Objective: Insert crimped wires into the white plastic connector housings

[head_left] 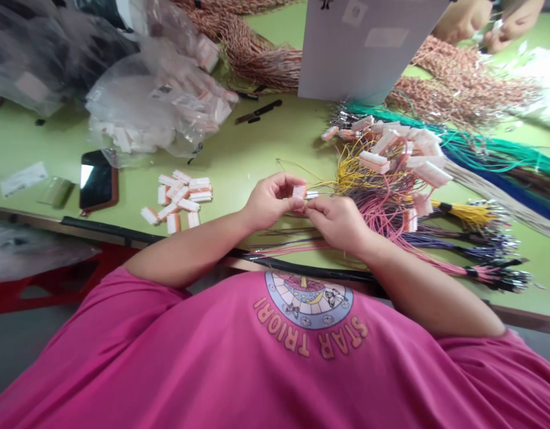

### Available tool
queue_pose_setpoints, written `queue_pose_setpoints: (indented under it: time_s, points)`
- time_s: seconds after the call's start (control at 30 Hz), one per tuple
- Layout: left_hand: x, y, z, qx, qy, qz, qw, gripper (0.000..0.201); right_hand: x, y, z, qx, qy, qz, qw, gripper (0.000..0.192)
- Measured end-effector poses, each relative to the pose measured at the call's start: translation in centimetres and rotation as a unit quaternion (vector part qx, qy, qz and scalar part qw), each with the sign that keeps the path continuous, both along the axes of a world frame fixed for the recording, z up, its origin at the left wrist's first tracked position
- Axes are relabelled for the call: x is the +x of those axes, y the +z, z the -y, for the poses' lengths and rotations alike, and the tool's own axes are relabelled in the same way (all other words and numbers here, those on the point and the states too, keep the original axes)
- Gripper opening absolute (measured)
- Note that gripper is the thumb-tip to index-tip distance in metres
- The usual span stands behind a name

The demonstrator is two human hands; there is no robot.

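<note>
In the middle of the green table my left hand (pixel 273 201) pinches a white-and-orange connector housing (pixel 298 191) between thumb and fingers. My right hand (pixel 337 220) is closed right beside it, its fingertips pinching a thin wire at the housing's edge; the wire's colour is hard to make out. Loose connector housings (pixel 179 193) lie in a small group to the left of my left hand. To the right, a tangle of yellow, pink and purple wires (pixel 353 170) carries several housings (pixel 386 143) on its ends.
A phone (pixel 98 180) and a roll of tape (pixel 56 192) lie at the left. Behind them sits a plastic bag of housings (pixel 158 101), near a knife (pixel 258 111). A grey board (pixel 346 47) stands at the back. Green wires (pixel 493 140) lie right; another person's hands (pixel 511 24) work beyond.
</note>
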State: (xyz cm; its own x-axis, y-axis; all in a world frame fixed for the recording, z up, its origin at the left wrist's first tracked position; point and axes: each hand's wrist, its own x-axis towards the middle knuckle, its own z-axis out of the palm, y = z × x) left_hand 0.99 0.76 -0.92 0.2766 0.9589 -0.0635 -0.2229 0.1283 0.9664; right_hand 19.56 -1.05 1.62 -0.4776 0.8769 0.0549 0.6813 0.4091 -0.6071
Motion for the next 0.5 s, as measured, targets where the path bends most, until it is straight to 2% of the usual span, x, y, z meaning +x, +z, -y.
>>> queue_pose_setpoints:
  time_s: [0.2, 0.3, 0.37, 0.43, 0.47, 0.5]
  points:
    - [0.5, 0.0, 0.4, 0.015, 0.039, -0.031, 0.999, 0.06, -0.4, -0.5, 0.1, 0.013, -0.004, -0.012, 1.0, 0.028]
    - [0.2, -0.2, -0.1, 0.041, 0.04, -0.025, 0.998, 0.061, 0.1, 0.8, -0.2, -0.001, -0.018, -0.081, 0.997, 0.023]
    - [-0.2, -0.2, -0.4, 0.077, 0.017, -0.07, 0.994, 0.064, 1.5, 2.2, -0.8, -0.006, -0.063, -0.146, 0.987, 0.018]
    - [-0.6, -0.1, -0.5, 0.154, -0.046, -0.198, 0.967, 0.069, 4.1, 3.4, -1.6, 0.0, -0.14, -0.238, 0.961, 0.014]
    - [-0.8, 0.0, -0.4, 0.204, -0.089, -0.284, 0.933, 0.071, 5.8, 3.8, -2.1, -0.001, -0.179, -0.29, 0.94, 0.013]
    - [-1.0, 0.1, -0.2, 0.251, -0.136, -0.37, 0.884, 0.072, 7.7, 3.9, -2.5, -0.006, -0.211, -0.344, 0.915, 0.009]
